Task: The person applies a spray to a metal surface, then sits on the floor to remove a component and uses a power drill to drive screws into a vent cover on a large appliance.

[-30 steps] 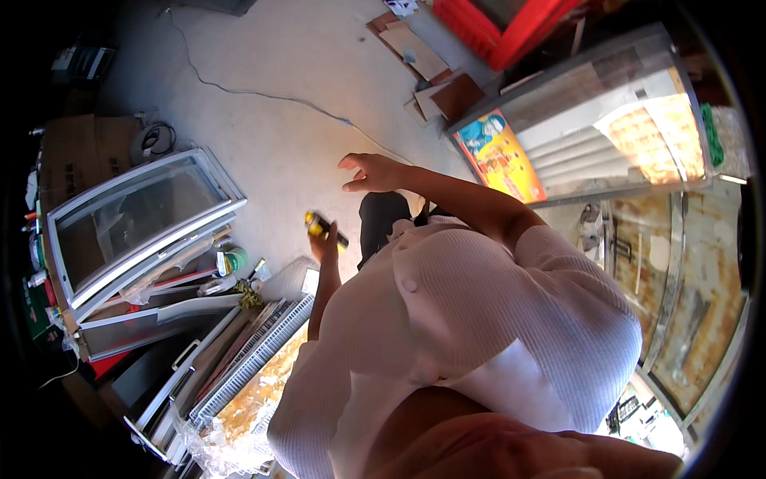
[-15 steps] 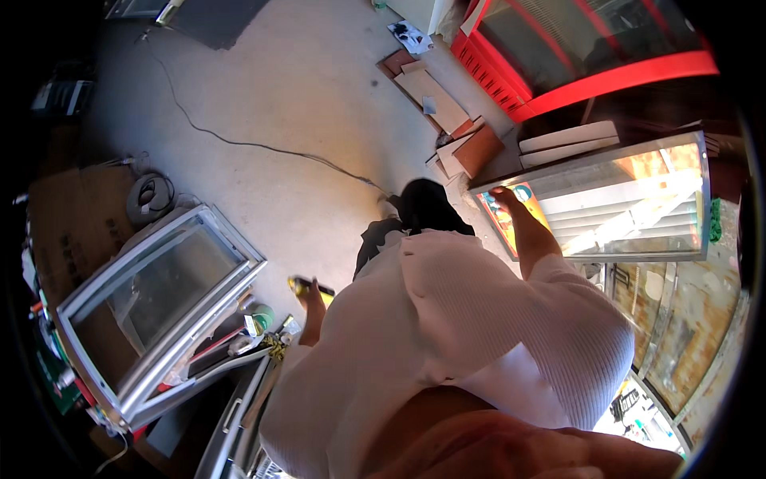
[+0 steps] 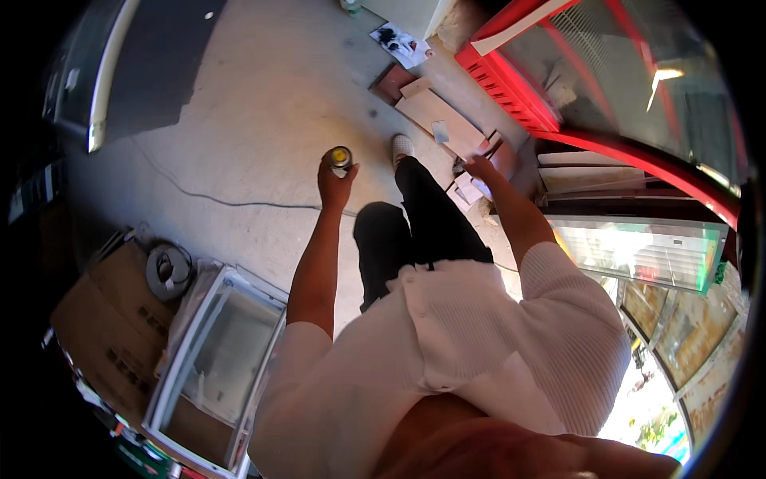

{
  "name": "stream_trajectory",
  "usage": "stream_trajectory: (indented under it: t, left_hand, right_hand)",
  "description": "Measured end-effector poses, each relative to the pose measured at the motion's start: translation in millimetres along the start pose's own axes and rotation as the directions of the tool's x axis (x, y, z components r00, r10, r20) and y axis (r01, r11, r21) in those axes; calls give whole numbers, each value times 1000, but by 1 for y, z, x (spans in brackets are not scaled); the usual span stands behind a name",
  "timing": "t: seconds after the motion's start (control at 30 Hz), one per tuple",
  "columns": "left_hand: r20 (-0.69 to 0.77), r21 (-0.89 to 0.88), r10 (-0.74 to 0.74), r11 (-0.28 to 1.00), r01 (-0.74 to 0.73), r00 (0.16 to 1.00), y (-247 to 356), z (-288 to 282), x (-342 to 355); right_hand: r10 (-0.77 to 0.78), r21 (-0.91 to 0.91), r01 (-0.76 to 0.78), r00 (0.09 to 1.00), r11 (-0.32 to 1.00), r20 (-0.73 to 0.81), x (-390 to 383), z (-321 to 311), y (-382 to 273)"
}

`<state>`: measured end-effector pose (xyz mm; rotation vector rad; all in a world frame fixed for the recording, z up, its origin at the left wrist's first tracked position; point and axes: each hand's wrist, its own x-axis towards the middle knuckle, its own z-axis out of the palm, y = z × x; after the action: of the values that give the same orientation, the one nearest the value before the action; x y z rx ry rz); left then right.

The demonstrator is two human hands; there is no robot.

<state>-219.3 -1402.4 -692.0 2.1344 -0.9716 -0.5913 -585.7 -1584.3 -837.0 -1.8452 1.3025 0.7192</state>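
Observation:
My left hand (image 3: pixel 335 185), held out in front over the floor, has its fingers wrapped round a small round can (image 3: pixel 341 156). The can has a metal rim and a yellow middle. Out to the right, my right hand (image 3: pixel 480 168) hangs above some brown and white boards and flat pieces (image 3: pixel 463 193). Its fingers are small and blurred, so I cannot make out whether they hold anything. A framed glass panel (image 3: pixel 638 243) stands to the right of my right forearm, apart from the hand.
A thin cable (image 3: pixel 231 203) crosses the concrete floor (image 3: pixel 263 104). To the right stands a red-framed glass cabinet (image 3: pixel 550 120). At lower left are a framed glass door (image 3: pixel 219 359), cardboard (image 3: pixel 120 319) and a grey coil (image 3: pixel 169 271). A dark panel (image 3: pixel 159 64) lies at upper left.
My left hand has swung forward and up with the can. My right hand has come off the framed glass panel and moved forward. My view has shifted, and one leg is stepping ahead.

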Motion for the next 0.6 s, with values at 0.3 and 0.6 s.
stream_trajectory:
  t: [0.3, 0.6]
  left_hand:
    - [461, 46, 233, 957, -286, 856, -67, 125, 99]
    - [696, 16, 70, 993, -113, 715, -122, 103, 160]
  right_hand:
    - [16, 240, 68, 944, 968, -331, 250, -78, -139]
    - [207, 93, -191, 957, 977, -202, 410, -29, -151]
